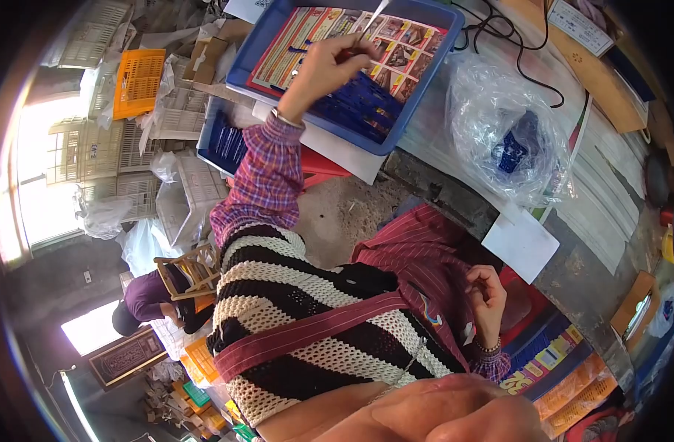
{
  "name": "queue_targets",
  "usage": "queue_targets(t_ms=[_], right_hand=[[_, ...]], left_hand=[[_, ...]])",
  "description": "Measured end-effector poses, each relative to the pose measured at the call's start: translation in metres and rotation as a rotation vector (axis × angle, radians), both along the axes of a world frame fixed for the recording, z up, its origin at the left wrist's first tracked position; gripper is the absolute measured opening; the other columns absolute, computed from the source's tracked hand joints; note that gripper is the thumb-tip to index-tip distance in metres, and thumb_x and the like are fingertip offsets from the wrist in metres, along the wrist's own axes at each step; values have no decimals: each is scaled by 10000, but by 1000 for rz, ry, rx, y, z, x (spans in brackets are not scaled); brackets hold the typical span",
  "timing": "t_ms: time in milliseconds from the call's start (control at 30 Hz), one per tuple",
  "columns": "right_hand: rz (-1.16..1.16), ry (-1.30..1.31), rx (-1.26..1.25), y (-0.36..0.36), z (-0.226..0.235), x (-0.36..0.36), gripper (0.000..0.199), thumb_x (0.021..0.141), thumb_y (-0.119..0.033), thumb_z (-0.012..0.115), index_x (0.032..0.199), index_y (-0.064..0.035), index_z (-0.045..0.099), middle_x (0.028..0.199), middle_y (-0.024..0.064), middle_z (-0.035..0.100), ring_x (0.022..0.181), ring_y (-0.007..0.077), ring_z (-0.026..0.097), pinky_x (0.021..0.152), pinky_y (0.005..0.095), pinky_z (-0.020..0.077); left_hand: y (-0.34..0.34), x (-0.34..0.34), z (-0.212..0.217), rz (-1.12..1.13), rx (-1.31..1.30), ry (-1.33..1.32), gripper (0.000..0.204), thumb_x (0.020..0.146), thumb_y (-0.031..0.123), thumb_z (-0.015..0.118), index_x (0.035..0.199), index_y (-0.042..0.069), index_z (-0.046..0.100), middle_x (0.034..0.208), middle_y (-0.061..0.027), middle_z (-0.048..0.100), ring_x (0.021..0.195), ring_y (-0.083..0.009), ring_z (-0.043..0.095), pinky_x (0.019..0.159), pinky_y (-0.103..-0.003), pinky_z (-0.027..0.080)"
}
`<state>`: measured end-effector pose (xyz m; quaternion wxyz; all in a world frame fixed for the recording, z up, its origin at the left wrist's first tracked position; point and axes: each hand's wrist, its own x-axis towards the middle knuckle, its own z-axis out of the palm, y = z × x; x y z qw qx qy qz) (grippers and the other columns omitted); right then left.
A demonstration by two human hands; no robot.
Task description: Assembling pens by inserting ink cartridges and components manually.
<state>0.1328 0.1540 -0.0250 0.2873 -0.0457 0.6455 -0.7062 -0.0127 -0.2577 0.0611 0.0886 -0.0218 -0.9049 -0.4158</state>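
Observation:
My left hand (323, 72) is over a blue tray (237, 74), its fingers pinched on a thin, pale, shiny stick-like piece (376, 16) that points to the far edge. A colourful printed sheet (414, 48) lines the tray. Many slim dark blue pieces (362, 103) lie on the sheet close to the hand, and a few lie farther left. My right hand (488, 298) rests low beside the maroon striped cloth (432, 258) on my lap. Its fingers are curled in; whether anything is between them is hidden.
A smaller blue bin (223, 140) with slim blue pieces stands left of the tray. On the table's right are a clear plastic bag (491, 125) with blue pieces, black cables (521, 62) and a white card (521, 243). Crates (139, 77) stack up leftward; another person (149, 298) bends beyond.

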Motion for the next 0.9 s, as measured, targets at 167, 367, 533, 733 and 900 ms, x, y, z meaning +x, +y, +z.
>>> queue_targets(t_ms=[167,367,533,733,900], right_hand=[[-14,-161,-109,-5,1,2,321,659,174,368,881,11,532,942,43,495,768,96,476,678,204,403],[-36,-188,-100,1,-5,4,288,653,172,392,841,13,541,925,45,503,751,94,471,662,202,389],[-43,-188,-104,5,-10,4,278,674,163,383,844,14,546,904,43,513,750,91,474,666,201,391],[-43,-289,-79,3,-11,6,143,768,55,437,846,-25,525,852,14,505,733,80,474,660,199,386],[-24,-257,-98,6,-15,3,198,776,96,408,871,-3,551,789,-1,492,704,77,466,654,204,397]], left_hand=[[-39,-1,-33,-43,-404,-109,185,736,67,579,902,78,658,659,-93,595,598,-182,567,563,-295,437],[-29,-1,-52,-117,-581,-54,352,711,19,634,1057,70,590,1048,-93,593,936,-308,578,784,-362,471],[-31,-3,-57,-94,-645,-19,308,707,83,649,1012,90,604,1019,-82,587,923,-295,575,779,-377,473],[-34,-9,-58,-108,-613,-64,303,697,107,667,978,28,586,969,-129,589,901,-339,572,770,-398,458],[-45,-5,-55,-36,-558,63,275,724,177,681,964,52,633,827,-142,622,769,-319,604,689,-370,468]])
